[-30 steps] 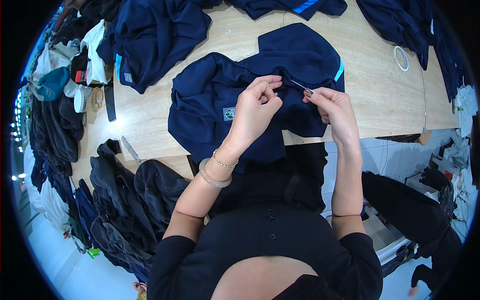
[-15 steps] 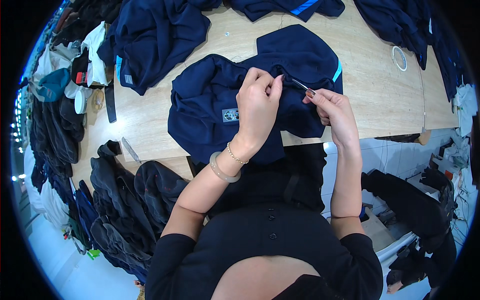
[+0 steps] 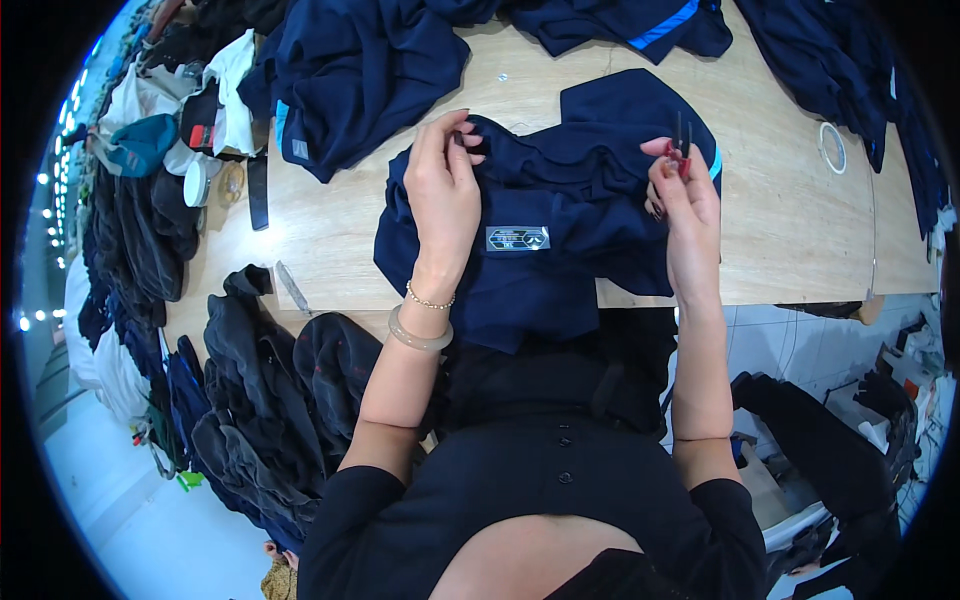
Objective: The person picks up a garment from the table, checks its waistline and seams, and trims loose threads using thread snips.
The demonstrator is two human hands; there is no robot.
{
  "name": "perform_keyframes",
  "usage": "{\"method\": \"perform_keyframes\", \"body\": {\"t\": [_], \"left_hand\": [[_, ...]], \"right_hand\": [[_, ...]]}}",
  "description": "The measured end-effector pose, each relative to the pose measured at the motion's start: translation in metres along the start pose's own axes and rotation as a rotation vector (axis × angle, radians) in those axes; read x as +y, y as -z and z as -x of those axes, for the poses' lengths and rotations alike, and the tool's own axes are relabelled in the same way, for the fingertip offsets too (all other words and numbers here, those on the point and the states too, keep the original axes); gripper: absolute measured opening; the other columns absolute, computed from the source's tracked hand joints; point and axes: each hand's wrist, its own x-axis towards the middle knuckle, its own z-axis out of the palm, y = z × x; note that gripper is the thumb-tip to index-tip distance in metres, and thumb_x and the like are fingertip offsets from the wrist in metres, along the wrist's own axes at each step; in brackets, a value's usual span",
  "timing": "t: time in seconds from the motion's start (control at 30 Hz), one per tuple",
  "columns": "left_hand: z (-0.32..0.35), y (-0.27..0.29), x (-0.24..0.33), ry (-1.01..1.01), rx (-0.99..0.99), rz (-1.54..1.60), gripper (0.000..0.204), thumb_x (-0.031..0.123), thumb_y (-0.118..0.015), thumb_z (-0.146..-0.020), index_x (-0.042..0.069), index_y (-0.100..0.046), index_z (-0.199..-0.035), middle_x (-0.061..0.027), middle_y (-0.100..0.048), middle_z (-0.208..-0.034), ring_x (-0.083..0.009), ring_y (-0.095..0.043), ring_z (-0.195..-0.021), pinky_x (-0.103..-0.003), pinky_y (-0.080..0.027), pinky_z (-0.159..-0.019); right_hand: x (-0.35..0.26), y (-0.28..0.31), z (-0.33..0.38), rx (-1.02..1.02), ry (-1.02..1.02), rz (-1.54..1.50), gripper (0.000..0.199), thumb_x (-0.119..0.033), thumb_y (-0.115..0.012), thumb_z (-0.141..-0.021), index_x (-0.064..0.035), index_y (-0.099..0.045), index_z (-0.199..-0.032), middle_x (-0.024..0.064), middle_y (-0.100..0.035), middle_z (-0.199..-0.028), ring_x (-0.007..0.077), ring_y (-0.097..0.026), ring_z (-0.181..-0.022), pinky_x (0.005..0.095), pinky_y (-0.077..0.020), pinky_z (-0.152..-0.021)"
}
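Note:
A navy garment (image 3: 620, 230) lies bunched on the table, with a shiny size label (image 3: 518, 238) facing up and light blue trim at its right edge. Over the garment's left part is my left hand (image 3: 440, 185); its bent fingers stand apart and no cloth shows gripped between them. My right hand (image 3: 690, 215) is closed around small red-handled thread snips (image 3: 683, 150) above the garment's right side. The two thin dark blades point away from me and are spread apart.
More navy garments (image 3: 370, 80) lie along the table's far side. A white ring (image 3: 831, 148) sits at the right, a clear strip (image 3: 292, 287) at the left front. Dark clothes (image 3: 260, 380) are heaped at the left, near a white round container (image 3: 197, 184).
My left hand has left the dark opening in the cloth and moved left. My right hand has drawn away to the right with the snips, now pointing away from me. The view has shifted.

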Motion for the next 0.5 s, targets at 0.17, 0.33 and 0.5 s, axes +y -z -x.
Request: {"method": "perform_keyframes", "body": {"t": [0.17,0.33,0.5], "left_hand": [[0.008,-0.003,-0.003,-0.088,-0.168,-0.374,0.032,0.017,-0.074,-0.081,0.002,-0.061,-0.106,-0.0101,-0.057,-0.103,-0.0229,-0.061,-0.083,-0.033,-0.050,-0.073],[0.008,-0.003,-0.016,0.079,-0.203,-0.299,0.017,0.008,-0.076,-0.077,-0.001,-0.065,-0.088,-0.0072,-0.058,-0.079,-0.0190,-0.060,-0.067,-0.029,-0.049,-0.064],[-0.019,0.049,0.005,0.325,-0.161,0.157,0.005,0.002,-0.067,-0.086,0.002,-0.070,-0.090,-0.0009,-0.067,-0.080,-0.0056,-0.057,-0.067,-0.018,-0.045,-0.061]], "right_hand": [[0.008,-0.018,-0.011,0.024,0.031,0.098,0.017,-0.011,-0.063,-0.093,-0.0015,-0.058,-0.106,-0.0024,-0.053,-0.084,0.0036,-0.047,-0.075,0.0170,-0.0429,-0.077],[0.018,-0.014,-0.011,0.018,0.003,0.143,0.016,-0.011,-0.062,-0.093,-0.0017,-0.058,-0.105,-0.0032,-0.050,-0.081,0.0028,-0.046,-0.075,0.0163,-0.0417,-0.075],[0.020,-0.004,-0.009,0.063,-0.006,0.149,0.013,-0.009,-0.062,-0.093,-0.0026,-0.058,-0.103,-0.0031,-0.051,-0.081,0.0036,-0.050,-0.079,0.0179,-0.0420,-0.077]]}}
